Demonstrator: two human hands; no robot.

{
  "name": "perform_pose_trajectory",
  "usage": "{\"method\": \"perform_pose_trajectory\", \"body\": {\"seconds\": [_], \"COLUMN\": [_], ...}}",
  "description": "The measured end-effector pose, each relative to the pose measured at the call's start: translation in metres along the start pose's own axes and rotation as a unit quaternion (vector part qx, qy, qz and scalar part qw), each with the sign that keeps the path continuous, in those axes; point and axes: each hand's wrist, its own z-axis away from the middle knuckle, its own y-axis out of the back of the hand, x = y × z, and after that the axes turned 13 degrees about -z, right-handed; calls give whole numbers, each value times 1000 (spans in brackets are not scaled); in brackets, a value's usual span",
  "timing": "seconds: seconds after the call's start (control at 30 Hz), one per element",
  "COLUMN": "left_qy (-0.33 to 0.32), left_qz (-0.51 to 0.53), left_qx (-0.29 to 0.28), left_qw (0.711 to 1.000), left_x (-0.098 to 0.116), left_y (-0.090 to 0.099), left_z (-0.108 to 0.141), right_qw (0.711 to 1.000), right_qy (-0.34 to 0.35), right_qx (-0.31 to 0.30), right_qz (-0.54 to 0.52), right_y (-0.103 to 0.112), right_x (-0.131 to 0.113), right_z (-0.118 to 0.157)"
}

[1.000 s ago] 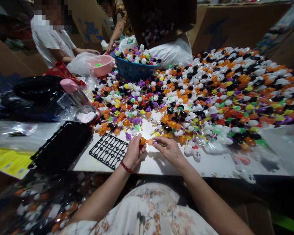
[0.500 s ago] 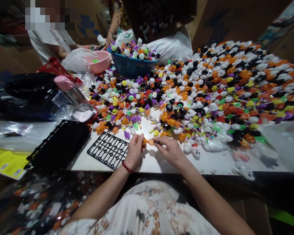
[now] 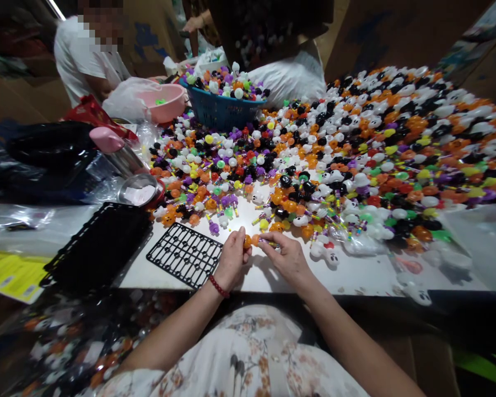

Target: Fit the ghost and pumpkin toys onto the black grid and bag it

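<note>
Above the near edge of the white table [image 3: 314,278], my two hands meet. My left hand [image 3: 230,258] is closed on a small round orange toy piece, which looks like a pumpkin [image 3: 248,241]. The thumb and fingers of my right hand [image 3: 287,256] pinch a thin tube with coloured contents [image 3: 269,242]. An orange cap-like piece [image 3: 255,240] sits between the tube and the pumpkin; whether they are joined I cannot tell. Beside my left hand lies a black plastic grid [image 3: 171,272]. Right of my right hand rests a white ghost toy [image 3: 328,253].
A big heap of small toys [image 3: 334,138] spreads over the table's back and right. Behind it stand a blue basket [image 3: 223,110] and a pink basin [image 3: 169,105]. To the left are a black tray [image 3: 101,245] and a pink-lidded flask [image 3: 119,151]. Co-workers are at the back left.
My hands have shifted slightly right. More of the tube shows in my right hand. At the back, a co-worker's hand has lifted away from the basket.
</note>
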Motion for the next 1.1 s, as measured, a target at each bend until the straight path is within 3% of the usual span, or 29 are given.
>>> {"method": "perform_pose_trajectory", "body": {"seconds": [0.23, 0.33, 0.47, 0.7, 0.8, 0.9, 1.0, 1.1], "left_qy": [-10, 19, 28, -15, -25, -12, -3, 1], "left_qz": [-56, -18, 23, -8, -28, -32, -54, -76], "left_qx": [91, 41, -32, -59, -19, 14, 30, 40], "left_qw": [994, 999, 999, 998, 999, 999, 998, 996], "left_x": [-2, 1, 16, 22, 17, 18, 21, 20], "left_y": [-11, -7, 0, 6, 7, 7, 8, 9], "left_z": [9, 7, 3, 7, 7, 7, 7, 7], "right_qw": [999, 989, 945, 947, 978, 999, 980, 973], "right_qy": [-21, -87, -174, -209, -155, -22, 100, 129], "right_qx": [18, -16, -52, -16, -22, -45, -93, -96], "right_qz": [-35, -115, -271, -244, -137, 19, 145, 166], "right_y": [-15, -11, 0, 9, 8, 9, 10, 9], "right_x": [10, 13, 12, 10, 6, 1, -1, 2], "right_z": [5, 1, -7, -7, -2, 2, 2, 2]}}
